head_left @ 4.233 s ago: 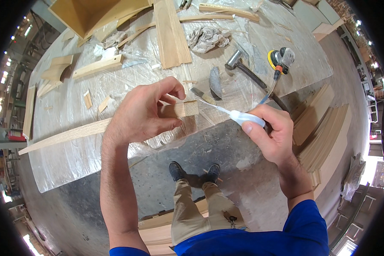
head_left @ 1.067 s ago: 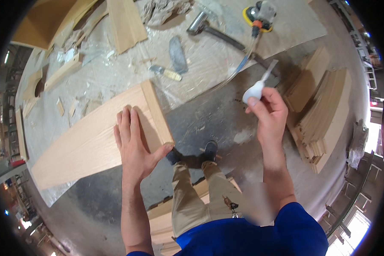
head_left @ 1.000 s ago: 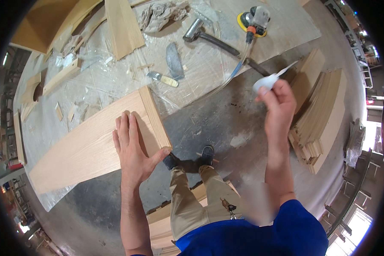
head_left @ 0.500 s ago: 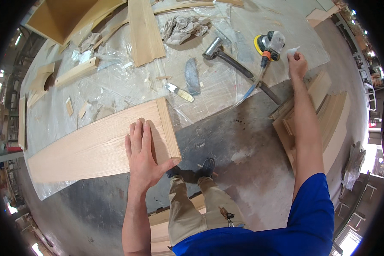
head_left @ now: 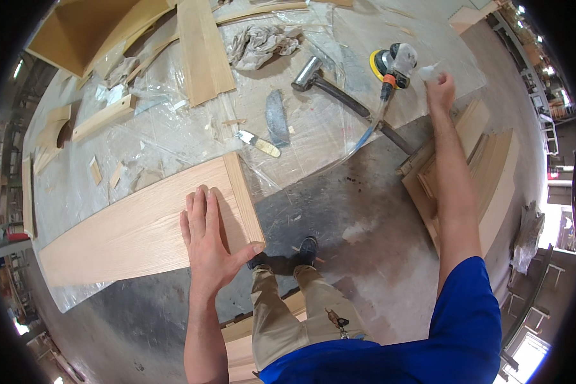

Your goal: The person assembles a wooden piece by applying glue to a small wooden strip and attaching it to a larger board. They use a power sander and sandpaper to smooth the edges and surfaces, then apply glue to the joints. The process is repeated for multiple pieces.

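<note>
My left hand (head_left: 210, 238) lies with fingers spread on a pale wooden panel (head_left: 128, 230), its thumb at the near corner of the wooden strip (head_left: 242, 201) along the panel's right end. The panel rests on the plastic-covered table and overhangs its near edge. Far off to the right, my right hand (head_left: 440, 95) is closed on a small translucent white bottle (head_left: 431, 72) with a thin pointed tip. The bottle is at the table's right part, beside a sander (head_left: 397, 64) with a yellow-rimmed pad. My fingers hide part of the bottle.
A hammer (head_left: 339, 96) lies with its handle past the table edge. Nearby are a putty knife (head_left: 259, 143), a grey curved piece (head_left: 276, 118), and a crumpled cloth (head_left: 262, 46). Stacked wooden parts (head_left: 493, 173) stand right of the table. A hose trails from the sander.
The whole view has shifted slightly to the left. In my right hand, more of the bottle and its tip now shows. My left hand stays flat on the panel.
</note>
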`<state>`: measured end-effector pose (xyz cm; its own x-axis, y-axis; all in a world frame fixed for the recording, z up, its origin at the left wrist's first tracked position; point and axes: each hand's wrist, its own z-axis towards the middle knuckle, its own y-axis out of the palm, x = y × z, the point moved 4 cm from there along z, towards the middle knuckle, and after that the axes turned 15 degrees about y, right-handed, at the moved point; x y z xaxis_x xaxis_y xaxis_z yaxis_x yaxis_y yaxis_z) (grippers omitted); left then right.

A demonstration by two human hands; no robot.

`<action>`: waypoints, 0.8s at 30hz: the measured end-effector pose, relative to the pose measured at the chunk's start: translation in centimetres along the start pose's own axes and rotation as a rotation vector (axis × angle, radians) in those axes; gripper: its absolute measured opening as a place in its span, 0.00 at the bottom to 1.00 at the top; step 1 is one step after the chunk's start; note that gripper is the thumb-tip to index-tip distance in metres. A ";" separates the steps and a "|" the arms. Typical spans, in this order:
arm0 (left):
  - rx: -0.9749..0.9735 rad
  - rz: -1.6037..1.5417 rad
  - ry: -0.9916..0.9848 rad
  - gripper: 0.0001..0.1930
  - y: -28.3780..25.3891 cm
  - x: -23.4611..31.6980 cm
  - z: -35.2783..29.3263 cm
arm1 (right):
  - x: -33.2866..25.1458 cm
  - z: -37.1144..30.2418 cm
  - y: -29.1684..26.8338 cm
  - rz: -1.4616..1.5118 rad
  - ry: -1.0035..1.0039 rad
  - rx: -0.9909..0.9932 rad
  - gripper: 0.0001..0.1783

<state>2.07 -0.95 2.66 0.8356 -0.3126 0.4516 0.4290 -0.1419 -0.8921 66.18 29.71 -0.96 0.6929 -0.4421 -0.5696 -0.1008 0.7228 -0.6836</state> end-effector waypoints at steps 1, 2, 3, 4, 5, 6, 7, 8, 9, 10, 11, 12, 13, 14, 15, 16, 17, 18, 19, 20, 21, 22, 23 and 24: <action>-0.003 0.003 -0.006 0.75 -0.2 0.0 -0.1 | -1.0 -0.7 -0.9 0.109 -0.041 0.075 0.30; -0.003 0.005 -0.013 0.75 -0.4 -0.1 -0.1 | -2.2 -1.0 -2.2 0.219 -0.085 0.150 0.32; -0.003 0.015 -0.029 0.75 -0.8 -0.1 -0.5 | -4.4 -1.9 -3.4 0.337 -0.126 0.218 0.33; 0.003 0.020 -0.025 0.74 -1.0 -0.3 -1.1 | -7.5 -3.9 -3.5 0.278 -0.203 0.076 0.33; 0.007 0.027 -0.024 0.73 -1.0 -0.5 -0.9 | -11.1 -5.7 -3.6 0.222 -0.281 -0.070 0.34; 0.001 0.030 -0.016 0.72 -1.0 -0.4 -0.7 | -13.6 -6.7 -3.5 0.126 -0.250 -0.191 0.33; -0.002 0.034 -0.012 0.71 -1.0 -0.4 -0.8 | -15.2 -7.4 -2.4 0.035 -0.222 -0.308 0.32; 0.007 0.032 0.002 0.71 -1.0 -0.2 -0.5 | -15.4 -7.4 -1.1 -0.062 -0.257 -0.335 0.36; 0.019 0.025 0.019 0.71 -0.7 -0.2 -0.4 | -15.0 -6.6 0.6 -0.162 -0.295 -0.358 0.40; 0.024 0.040 0.030 0.71 -0.8 -0.4 -0.5 | -15.0 -6.0 2.1 -0.255 -0.333 -0.377 0.45; 0.030 0.037 0.040 0.73 -0.2 -0.6 -0.3 | -14.6 -4.3 2.3 -0.241 -0.261 -0.450 0.45; 0.028 0.045 0.039 0.74 0.1 -0.8 -0.4 | -14.3 -3.4 2.9 -0.219 -0.184 -0.536 0.45; 0.026 0.057 0.032 0.76 0.3 -0.9 -0.6 | -14.2 -3.3 3.5 -0.192 -0.108 -0.626 0.46; 0.032 0.059 0.040 0.75 0.4 -0.9 -0.7 | -14.2 -3.2 3.5 -0.147 -0.119 -0.592 0.42; 0.039 0.057 0.053 0.75 0.5 -0.7 -0.5 | -13.5 -2.8 2.6 -0.076 -0.137 -0.564 0.41; 0.047 0.062 0.062 0.75 0.3 -0.7 -0.5 | -13.2 -2.9 1.7 0.001 -0.155 -0.538 0.40; 0.025 0.054 0.088 0.73 0.0 -0.5 -0.6 | -13.4 -3.7 0.4 0.081 -0.170 -0.517 0.39; 0.003 0.042 0.118 0.72 -0.3 -0.2 -0.5 | -12.7 -4.5 -1.7 0.265 -0.145 -0.564 0.40; -0.026 0.050 0.134 0.71 -0.9 -0.2 -1.0 | -13.0 -7.3 -4.6 0.469 -0.109 -0.623 0.40; -0.041 0.139 0.135 0.66 -0.8 -0.3 -1.4 | -14.0 -10.4 -8.1 0.601 -0.104 -0.741 0.40; -0.057 0.220 0.144 0.60 -0.3 -0.4 -1.6 | -14.8 -13.9 -11.8 0.725 -0.097 -0.850 0.39; -0.088 0.322 0.140 0.54 -0.1 -0.6 -2.3 | -14.7 -18.0 -13.6 0.777 -0.062 -0.936 0.36; -0.037 0.392 0.169 0.48 0.8 -0.7 -2.6 | -15.1 -21.2 -16.1 0.798 -0.023 -0.978 0.35; 0.016 0.468 0.196 0.42 1.8 -0.9 -3.0 | -15.4 -24.6 -18.3 0.822 0.021 -1.021 0.34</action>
<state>1.09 -3.76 0.56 0.8601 -0.5100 -0.0090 0.0308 0.0696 -0.9971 39.79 10.23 9.14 0.1596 -0.0826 -0.9837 -0.9843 0.0623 -0.1650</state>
